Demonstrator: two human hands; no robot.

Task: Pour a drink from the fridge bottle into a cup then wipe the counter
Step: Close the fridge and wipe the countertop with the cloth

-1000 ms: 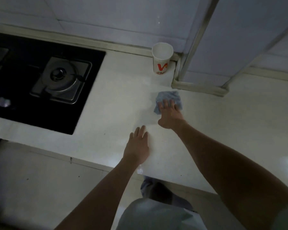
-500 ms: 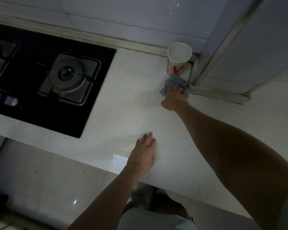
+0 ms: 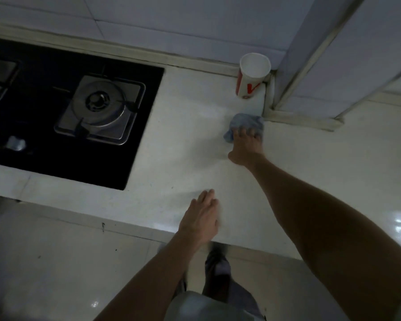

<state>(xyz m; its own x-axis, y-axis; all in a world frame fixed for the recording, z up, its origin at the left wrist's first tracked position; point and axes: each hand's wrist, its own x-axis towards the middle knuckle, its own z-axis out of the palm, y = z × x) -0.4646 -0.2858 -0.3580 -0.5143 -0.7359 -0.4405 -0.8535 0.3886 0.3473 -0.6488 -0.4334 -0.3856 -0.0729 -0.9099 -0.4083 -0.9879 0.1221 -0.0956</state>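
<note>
Pale worktop (image 3: 183,147) carries one black hob (image 3: 144,158) with two burners (image 3: 100,107), one cut off by the frame. One paper cup (image 3: 251,79) stands upright in the back corner. Near it, one blue cloth (image 3: 245,121) lies bunched under the right hand (image 3: 244,147), whose spread fingers press it down. The left hand (image 3: 200,218) rests flat near the front edge, fingers released.

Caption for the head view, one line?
Right hand presses a blue cloth on the counter near a paper cup; left hand rests flat.
</note>
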